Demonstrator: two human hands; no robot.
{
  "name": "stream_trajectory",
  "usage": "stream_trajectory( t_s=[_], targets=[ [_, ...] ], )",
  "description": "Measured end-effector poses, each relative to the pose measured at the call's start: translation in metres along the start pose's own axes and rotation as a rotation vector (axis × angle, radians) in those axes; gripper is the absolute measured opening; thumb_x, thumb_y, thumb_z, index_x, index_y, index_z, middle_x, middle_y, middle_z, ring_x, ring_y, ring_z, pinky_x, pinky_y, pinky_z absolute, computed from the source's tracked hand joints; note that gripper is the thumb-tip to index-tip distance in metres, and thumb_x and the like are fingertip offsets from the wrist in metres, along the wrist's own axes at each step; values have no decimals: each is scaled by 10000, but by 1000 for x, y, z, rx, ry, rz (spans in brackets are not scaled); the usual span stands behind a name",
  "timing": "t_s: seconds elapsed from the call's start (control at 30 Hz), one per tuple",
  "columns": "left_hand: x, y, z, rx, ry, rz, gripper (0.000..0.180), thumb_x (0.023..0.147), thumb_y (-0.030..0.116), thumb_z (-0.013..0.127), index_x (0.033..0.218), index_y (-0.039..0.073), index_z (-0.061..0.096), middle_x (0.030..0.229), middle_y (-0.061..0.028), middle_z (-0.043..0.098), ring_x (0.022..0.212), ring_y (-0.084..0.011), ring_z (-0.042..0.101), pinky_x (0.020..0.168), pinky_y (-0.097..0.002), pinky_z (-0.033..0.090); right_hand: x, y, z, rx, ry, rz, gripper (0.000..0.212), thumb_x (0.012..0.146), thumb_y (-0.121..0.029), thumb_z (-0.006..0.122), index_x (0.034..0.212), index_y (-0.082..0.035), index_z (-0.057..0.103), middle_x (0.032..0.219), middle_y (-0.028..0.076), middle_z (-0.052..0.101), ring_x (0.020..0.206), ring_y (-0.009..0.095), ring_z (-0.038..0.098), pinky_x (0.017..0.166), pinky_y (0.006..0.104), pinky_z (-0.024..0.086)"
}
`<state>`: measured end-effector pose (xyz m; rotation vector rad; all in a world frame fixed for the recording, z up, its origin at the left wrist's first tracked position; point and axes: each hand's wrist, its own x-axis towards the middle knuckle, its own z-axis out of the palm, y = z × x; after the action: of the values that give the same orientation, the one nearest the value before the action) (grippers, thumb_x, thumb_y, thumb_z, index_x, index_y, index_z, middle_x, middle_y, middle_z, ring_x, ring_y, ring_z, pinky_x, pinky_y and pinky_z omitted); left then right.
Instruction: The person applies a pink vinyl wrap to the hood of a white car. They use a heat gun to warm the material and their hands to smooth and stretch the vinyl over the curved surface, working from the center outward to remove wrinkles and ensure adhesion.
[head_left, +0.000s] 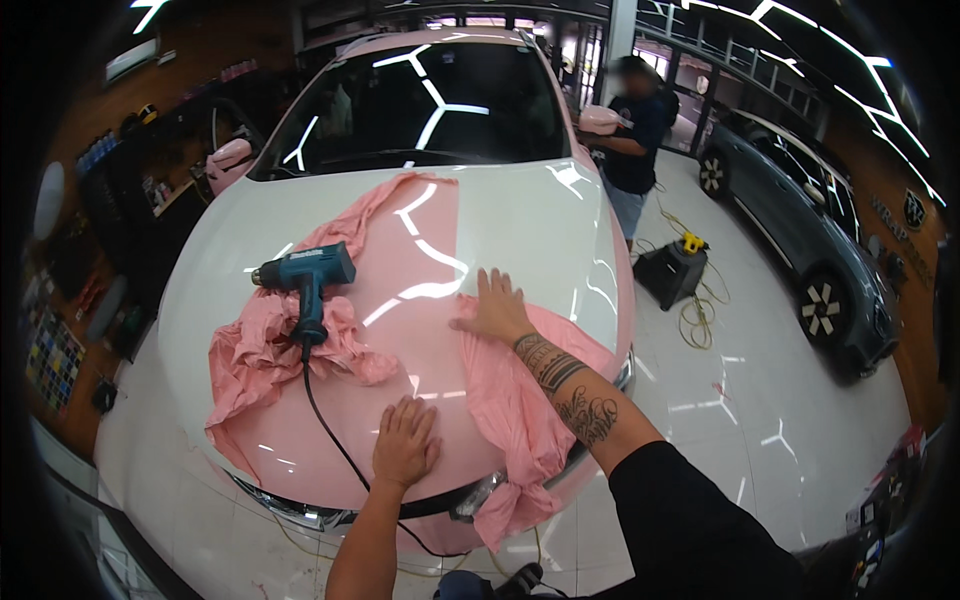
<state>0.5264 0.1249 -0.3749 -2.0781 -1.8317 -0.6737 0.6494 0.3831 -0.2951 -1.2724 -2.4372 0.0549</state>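
Observation:
A white car hood (530,220) fills the middle, with glossy pink vinyl film (400,260) covering its central strip and front. My left hand (405,442) lies flat on the pink film near the hood's front edge, holding nothing. Farther forward, my right hand (493,305) rests with spread fingers where the film's edge meets the white paint. Beside it, a loose pink film flap (515,400) hangs in folds over the front. At the left, a teal heat gun (308,275) lies on a crumpled heap of film (265,345). Its black cord (335,435) runs past my left forearm.
Another person (632,130) stands by the pink side mirror (600,120). On the tiled floor sit a black container with a yellow top (672,268) and a coiled yellow cord (700,322). A dark grey car (800,215) is parked at the right; shelves (165,190) line the left.

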Motion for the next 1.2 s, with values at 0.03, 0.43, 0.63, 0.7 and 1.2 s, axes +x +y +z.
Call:
stream_trajectory(
  t_s=[0.03,0.43,0.63,0.7,1.2],
  targets=[
    [6,-4,-2,20,18,5,523,784,297,625,1254,88,529,1319,-161,470,1275,-347,404,1075,-510,286,10,2,5,-3,-7,-17,834,781,-589,615,1371,-34,414,1469,226,324,1347,431,307,1029,579,321],
    [-1,4,0,54,6,-62,498,774,293,627,1225,96,554,1294,-152,490,1259,-335,419,1072,-494,296,10,26,56,326,119,-343,352,908,-78,477,1247,-47,568,1342,125,527,1328,378,363,1095,532,263],
    [0,7,-4,59,5,-44,488,792,279,610,1232,79,546,1294,-166,483,1266,-344,408,1078,-500,285,3,29,56,669,127,-223,286,918,-96,476,1140,-26,643,1202,161,616,1229,346,487,1081,418,331],
    [2,5,-3,65,25,-30,492,793,290,610,1233,81,547,1297,-157,486,1272,-334,404,1085,-497,281,-2,32,57,782,184,-184,262,919,-110,487,1077,-16,674,1144,170,644,1163,346,545,1033,401,391],
    [0,1,2,53,11,-7,509,811,240,595,1277,64,491,1309,-170,463,1284,-357,390,1092,-500,271,-104,32,9,1209,215,47,242,920,-106,502,963,38,692,947,157,693,869,245,651,812,315,492]
  ],
)
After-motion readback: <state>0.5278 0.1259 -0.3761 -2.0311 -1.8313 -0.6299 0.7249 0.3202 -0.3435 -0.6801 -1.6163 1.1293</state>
